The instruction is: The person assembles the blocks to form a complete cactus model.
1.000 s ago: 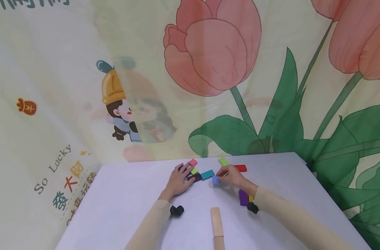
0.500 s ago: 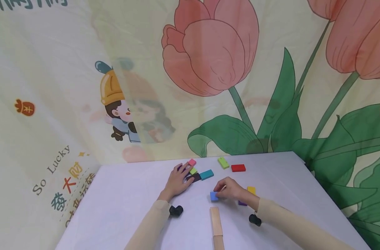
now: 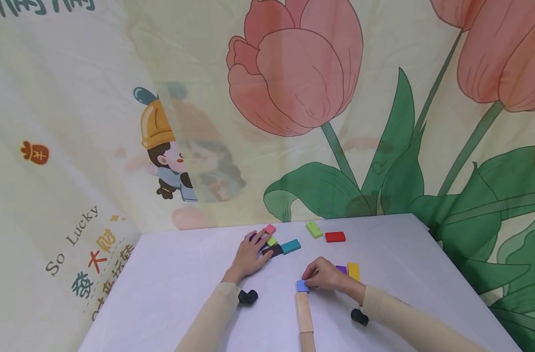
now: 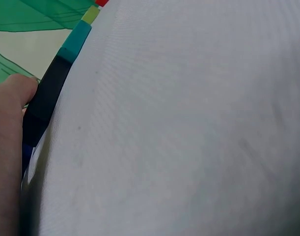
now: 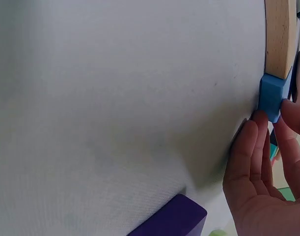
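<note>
My right hand [image 3: 323, 275] pinches a small blue block [image 3: 301, 286] between thumb and fingertips. In the right wrist view the blue block [image 5: 271, 97] sits against the end of a plain wooden block [image 5: 278, 39]. A second wooden block [image 3: 307, 341] continues that row toward me. My left hand [image 3: 248, 255] lies with fingers spread over a cluster at the back. Its thumb is at a black block [image 3: 274, 251], while a pink block [image 3: 270, 229] and a green block [image 3: 272, 241] show by the fingers. Something dark purple is mostly covered by that hand.
A teal block [image 3: 291, 246] adjoins the black one. Toward the back lie a lime block [image 3: 314, 229] and a red block [image 3: 335, 237]. Behind the right wrist are a purple block [image 3: 341, 269] and a yellow block [image 3: 353, 271]. A printed cloth hangs behind the white table [image 3: 170, 274].
My right hand has brought the blue block nearer to me, from beside the teal block to the far end of the wooden row. The left hand has stayed in place.
</note>
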{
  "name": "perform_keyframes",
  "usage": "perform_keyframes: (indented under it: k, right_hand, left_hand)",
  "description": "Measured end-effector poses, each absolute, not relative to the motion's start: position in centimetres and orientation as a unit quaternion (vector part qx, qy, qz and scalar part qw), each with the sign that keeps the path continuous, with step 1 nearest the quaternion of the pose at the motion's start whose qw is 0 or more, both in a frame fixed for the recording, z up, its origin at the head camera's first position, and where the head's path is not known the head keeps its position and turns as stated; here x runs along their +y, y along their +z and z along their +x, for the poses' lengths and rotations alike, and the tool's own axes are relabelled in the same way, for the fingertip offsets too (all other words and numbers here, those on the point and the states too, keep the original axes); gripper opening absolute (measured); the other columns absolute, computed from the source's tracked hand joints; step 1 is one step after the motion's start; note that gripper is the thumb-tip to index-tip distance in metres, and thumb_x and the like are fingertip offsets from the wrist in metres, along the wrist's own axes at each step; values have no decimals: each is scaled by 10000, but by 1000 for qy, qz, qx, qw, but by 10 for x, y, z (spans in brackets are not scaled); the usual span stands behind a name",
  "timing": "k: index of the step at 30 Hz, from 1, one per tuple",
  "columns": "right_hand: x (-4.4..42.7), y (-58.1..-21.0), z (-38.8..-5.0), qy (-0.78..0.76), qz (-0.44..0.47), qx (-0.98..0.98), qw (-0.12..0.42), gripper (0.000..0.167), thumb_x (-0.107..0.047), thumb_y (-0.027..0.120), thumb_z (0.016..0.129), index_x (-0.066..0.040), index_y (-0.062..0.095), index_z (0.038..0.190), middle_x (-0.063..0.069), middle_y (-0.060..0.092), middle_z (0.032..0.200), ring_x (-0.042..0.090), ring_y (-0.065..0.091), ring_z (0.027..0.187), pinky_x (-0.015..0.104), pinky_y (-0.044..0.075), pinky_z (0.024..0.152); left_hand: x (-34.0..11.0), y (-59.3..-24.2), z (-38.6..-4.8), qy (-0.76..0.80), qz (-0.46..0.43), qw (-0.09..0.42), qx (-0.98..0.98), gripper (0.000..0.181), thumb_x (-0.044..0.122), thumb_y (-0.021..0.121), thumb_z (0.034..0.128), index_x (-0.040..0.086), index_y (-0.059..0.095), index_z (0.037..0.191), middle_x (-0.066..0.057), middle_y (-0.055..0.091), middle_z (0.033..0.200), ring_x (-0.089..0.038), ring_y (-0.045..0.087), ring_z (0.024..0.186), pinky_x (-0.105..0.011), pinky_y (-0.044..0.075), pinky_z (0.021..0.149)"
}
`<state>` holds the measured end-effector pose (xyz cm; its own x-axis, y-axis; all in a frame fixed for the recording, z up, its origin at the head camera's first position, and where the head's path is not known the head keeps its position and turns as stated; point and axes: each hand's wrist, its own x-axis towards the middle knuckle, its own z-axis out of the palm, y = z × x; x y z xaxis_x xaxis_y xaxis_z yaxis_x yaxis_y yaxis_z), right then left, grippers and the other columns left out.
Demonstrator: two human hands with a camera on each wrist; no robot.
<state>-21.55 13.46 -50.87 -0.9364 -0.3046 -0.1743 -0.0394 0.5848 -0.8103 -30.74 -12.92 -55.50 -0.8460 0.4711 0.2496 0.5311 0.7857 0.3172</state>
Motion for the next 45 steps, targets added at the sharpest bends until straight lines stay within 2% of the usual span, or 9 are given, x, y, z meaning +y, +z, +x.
perform_keyframes:
  k: [8,37,45]
  right_hand:
    - [134,-507,-214,-452,-106,874,145,70,-9,757,831,-25,752,899,10,662,816,149,568,707,284,565,675]
    - [134,-514,-213,-458,-121,871,132,79,-34,770,827,-44,758,905,3,669,843,143,560,762,265,559,692]
    - [134,-514,-226,-465,-86,873,115,72,-75,734,875,-50,731,943,2,643,832,156,571,735,269,550,655]
  left_hand:
    - [-128,-555,-310,-185,-252,63,-948,614,502,484,968,240,411,1518,-14,294,1606,-331,218,1452,-553,242,1140]
    - [-128,-557,-308,-184,-247,60,-949,618,518,472,968,259,398,1524,-5,284,1610,-328,207,1458,-557,235,1144]
    - [-128,-557,-308,-187,-249,62,-948,624,526,469,966,253,400,1523,-15,292,1606,-332,214,1453,-560,245,1138]
